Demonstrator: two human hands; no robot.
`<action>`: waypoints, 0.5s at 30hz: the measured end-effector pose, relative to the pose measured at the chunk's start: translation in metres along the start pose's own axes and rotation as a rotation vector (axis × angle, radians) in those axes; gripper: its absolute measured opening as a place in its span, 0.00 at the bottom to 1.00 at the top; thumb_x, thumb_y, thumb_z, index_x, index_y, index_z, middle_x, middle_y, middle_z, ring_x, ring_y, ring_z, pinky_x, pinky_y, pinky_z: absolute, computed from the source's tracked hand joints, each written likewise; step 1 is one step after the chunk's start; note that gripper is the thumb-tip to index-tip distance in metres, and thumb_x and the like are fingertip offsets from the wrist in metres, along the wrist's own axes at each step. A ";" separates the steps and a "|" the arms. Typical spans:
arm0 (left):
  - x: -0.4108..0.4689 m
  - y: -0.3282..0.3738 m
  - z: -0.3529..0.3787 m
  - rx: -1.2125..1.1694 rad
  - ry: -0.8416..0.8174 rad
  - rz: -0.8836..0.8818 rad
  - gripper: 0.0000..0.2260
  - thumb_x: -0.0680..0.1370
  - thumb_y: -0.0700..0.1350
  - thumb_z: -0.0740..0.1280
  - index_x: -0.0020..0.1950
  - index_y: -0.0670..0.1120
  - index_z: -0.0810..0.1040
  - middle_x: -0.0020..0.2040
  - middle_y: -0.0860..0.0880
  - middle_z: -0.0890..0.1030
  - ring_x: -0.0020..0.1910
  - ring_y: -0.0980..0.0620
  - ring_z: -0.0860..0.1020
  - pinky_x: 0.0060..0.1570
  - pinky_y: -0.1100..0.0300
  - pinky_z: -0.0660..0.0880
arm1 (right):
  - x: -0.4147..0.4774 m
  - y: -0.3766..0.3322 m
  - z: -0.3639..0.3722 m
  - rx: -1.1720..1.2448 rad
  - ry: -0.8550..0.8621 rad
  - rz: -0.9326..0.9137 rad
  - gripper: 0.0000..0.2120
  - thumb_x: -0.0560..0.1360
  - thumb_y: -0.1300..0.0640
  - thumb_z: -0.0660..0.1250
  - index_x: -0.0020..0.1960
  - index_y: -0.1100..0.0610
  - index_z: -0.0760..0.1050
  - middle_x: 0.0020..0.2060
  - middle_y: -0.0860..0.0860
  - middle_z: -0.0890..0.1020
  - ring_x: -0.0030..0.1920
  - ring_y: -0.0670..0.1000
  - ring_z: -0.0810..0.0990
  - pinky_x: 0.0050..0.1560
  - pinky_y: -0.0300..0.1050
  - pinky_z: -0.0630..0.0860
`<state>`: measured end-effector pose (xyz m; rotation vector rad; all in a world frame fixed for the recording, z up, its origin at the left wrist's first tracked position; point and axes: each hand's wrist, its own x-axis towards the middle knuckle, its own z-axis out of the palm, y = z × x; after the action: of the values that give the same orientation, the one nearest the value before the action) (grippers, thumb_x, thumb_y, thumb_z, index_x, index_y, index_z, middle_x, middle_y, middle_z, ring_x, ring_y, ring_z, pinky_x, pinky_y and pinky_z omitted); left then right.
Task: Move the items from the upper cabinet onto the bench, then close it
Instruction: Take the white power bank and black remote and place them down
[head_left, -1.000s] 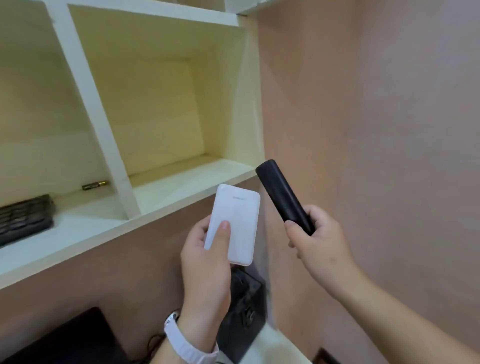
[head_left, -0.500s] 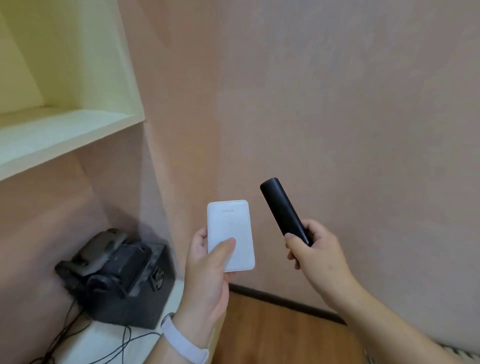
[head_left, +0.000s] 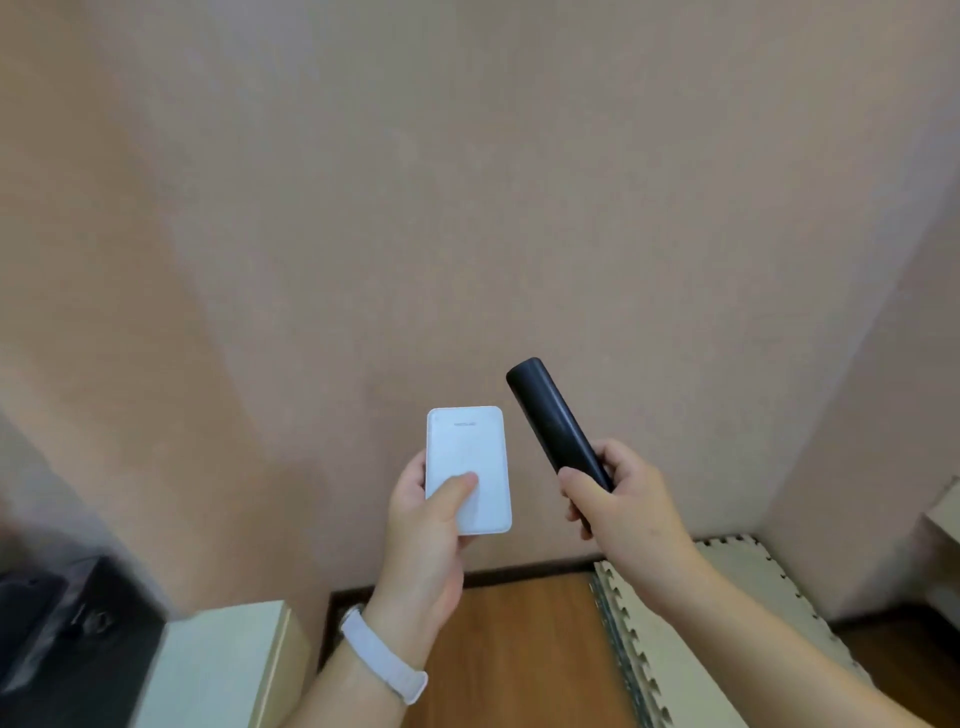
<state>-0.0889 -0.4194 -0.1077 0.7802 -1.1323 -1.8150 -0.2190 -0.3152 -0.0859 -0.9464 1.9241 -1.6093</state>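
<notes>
Black, blurred gear (head_left: 57, 639) sits at the far left on a pale countertop (head_left: 228, 660), which may be the bench, though I cannot be sure. Next along, my left hand (head_left: 434, 525) is wrapped around a white power bank (head_left: 467, 470), thumb pressed flat on its face, a white wristband (head_left: 384, 657) below. My right hand (head_left: 621, 506) is clamped on the lower end of a black remote-like bar (head_left: 553, 423) (no buttons visible from this side), its free end tilted up and left.

Both items are in the air, well above any surface, so I judge this the carry. To do it well I would lower each flat, away from the edge, and release only once it rests.

Wooden flooring (head_left: 524, 649) lies below, an interlocking foam mat (head_left: 685, 623) at right, plain pinkish walls (head_left: 467, 182) around. No cabinet is in view.
</notes>
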 end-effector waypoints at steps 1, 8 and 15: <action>-0.008 -0.010 0.021 0.014 -0.030 -0.011 0.15 0.78 0.35 0.64 0.62 0.49 0.77 0.54 0.47 0.84 0.53 0.45 0.81 0.43 0.51 0.80 | -0.009 0.005 -0.025 -0.003 0.035 0.007 0.02 0.75 0.61 0.67 0.47 0.55 0.76 0.31 0.52 0.76 0.30 0.46 0.75 0.30 0.41 0.73; -0.064 -0.083 0.170 0.096 -0.252 -0.110 0.17 0.77 0.34 0.64 0.64 0.48 0.74 0.57 0.45 0.81 0.53 0.45 0.80 0.38 0.55 0.79 | -0.088 0.051 -0.199 -0.091 0.299 0.072 0.02 0.76 0.57 0.67 0.48 0.52 0.75 0.33 0.55 0.78 0.29 0.45 0.74 0.31 0.39 0.73; -0.140 -0.153 0.303 0.142 -0.520 -0.212 0.13 0.77 0.33 0.64 0.58 0.47 0.75 0.53 0.44 0.80 0.48 0.46 0.80 0.37 0.54 0.79 | -0.165 0.089 -0.334 -0.087 0.552 0.158 0.02 0.76 0.56 0.67 0.48 0.52 0.75 0.32 0.53 0.78 0.31 0.48 0.75 0.33 0.43 0.74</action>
<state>-0.3260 -0.1391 -0.1166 0.5325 -1.5700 -2.2097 -0.3700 0.0354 -0.1151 -0.3804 2.3730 -1.8340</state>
